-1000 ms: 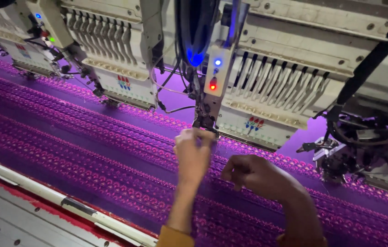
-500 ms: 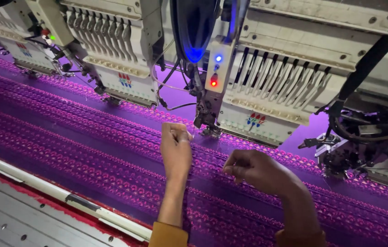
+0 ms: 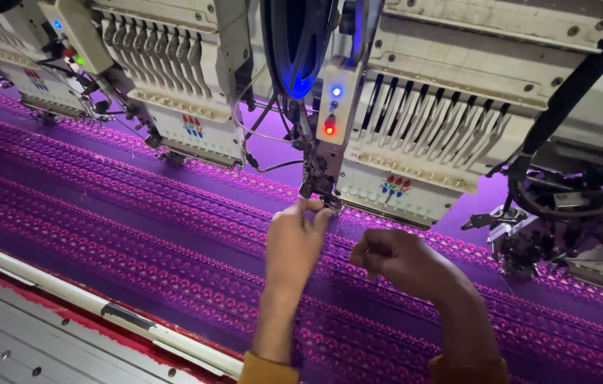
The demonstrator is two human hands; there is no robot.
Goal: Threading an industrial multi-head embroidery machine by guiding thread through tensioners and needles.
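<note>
My left hand (image 3: 294, 238) reaches up over the purple embroidered fabric (image 3: 138, 213), its fingertips pinched together right under the needle area (image 3: 319, 192) of a cream embroidery machine head (image 3: 415, 142). Whatever it pinches is too fine to see. My right hand (image 3: 397, 259) hovers beside it, a little lower and to the right, fingers curled into a loose fist above the fabric. A red lamp (image 3: 329, 126) and a blue lamp (image 3: 336, 92) glow on the head's front panel above my left hand.
A second machine head (image 3: 187, 92) stands to the left and a third (image 3: 31, 64) at far left. Dark metal mechanism (image 3: 550, 220) sits at right. A white frame rail (image 3: 73, 299) and grey metal table (image 3: 24, 348) run along the near edge.
My left hand has stayed pinched near the needle area while the view shifted slightly. My right hand closed up a little and stayed beside it.
</note>
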